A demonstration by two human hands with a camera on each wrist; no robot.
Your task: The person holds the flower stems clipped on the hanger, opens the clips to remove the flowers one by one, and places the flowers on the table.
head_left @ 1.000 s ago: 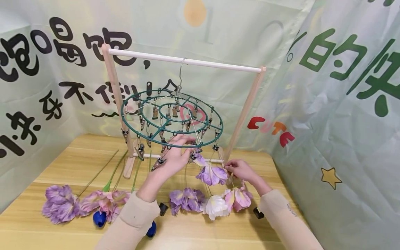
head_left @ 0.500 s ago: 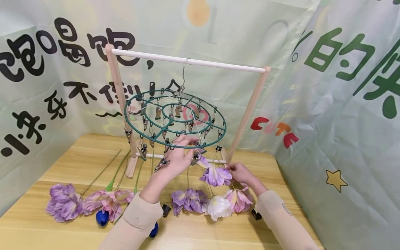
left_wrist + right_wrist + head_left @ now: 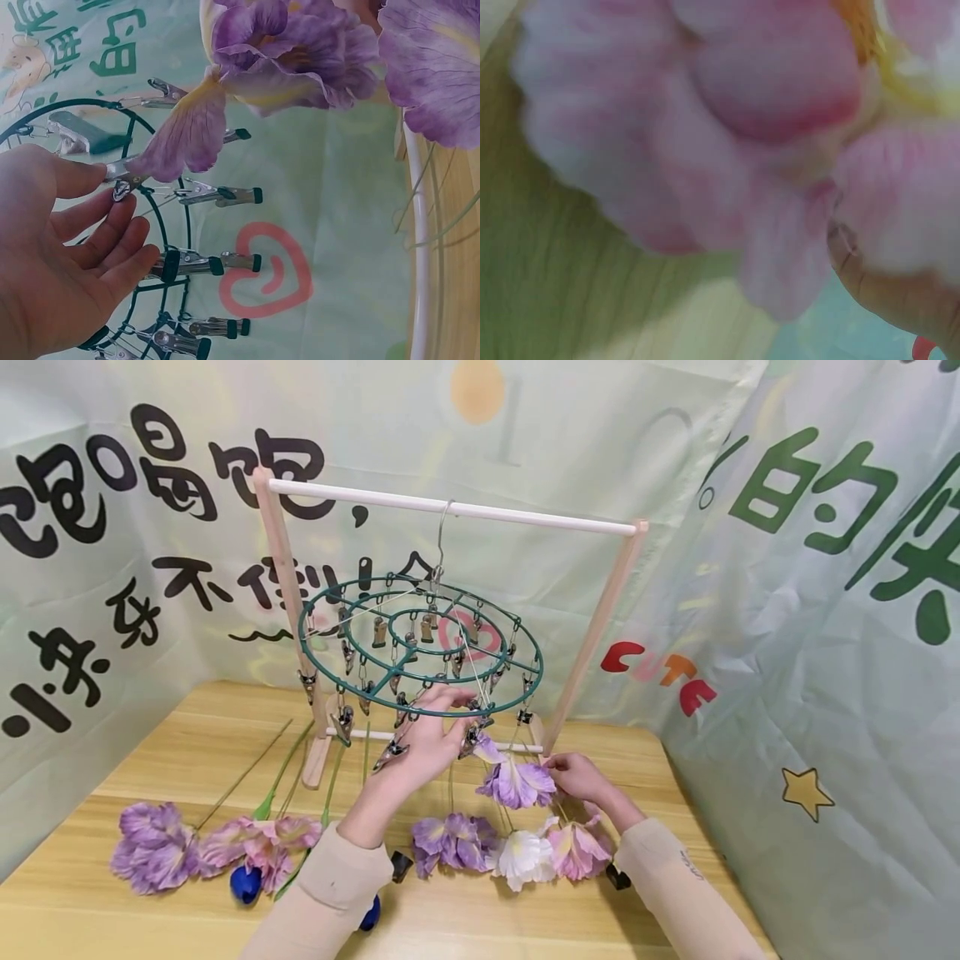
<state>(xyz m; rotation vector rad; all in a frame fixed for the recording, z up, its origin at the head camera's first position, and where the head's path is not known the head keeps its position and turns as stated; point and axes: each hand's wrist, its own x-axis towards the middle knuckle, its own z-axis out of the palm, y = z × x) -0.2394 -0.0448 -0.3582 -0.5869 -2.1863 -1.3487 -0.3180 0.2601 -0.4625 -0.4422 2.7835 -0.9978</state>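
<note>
A green round clip hanger (image 3: 420, 647) hangs by its hook from a white rod. My left hand (image 3: 431, 739) reaches under its near rim, and its thumb and fingers pinch a metal clip (image 3: 124, 176). One petal of a purple flower (image 3: 517, 781) lies at that clip's jaws; the left wrist view cannot settle how firmly it is caught. At the flower's right edge, my right hand (image 3: 581, 779) holds it with curled fingers; the exact grip is hidden. A pink flower (image 3: 577, 850) lies below that hand, its blurred petals (image 3: 705, 150) filling the right wrist view.
The wooden stand (image 3: 592, 635) straddles the hanger, with several free metal clips (image 3: 342, 727) dangling. Purple (image 3: 453, 841) and white flowers (image 3: 521, 858) lie in front. More flowers (image 3: 153, 847) and a blue bud (image 3: 245, 883) lie at left. Printed cloth (image 3: 810, 693) encloses the table.
The whole scene shifts slightly right from a second ago, as the view turns. Both hands keep their places at the clip and the purple flower. The pink flower has dropped slightly.
</note>
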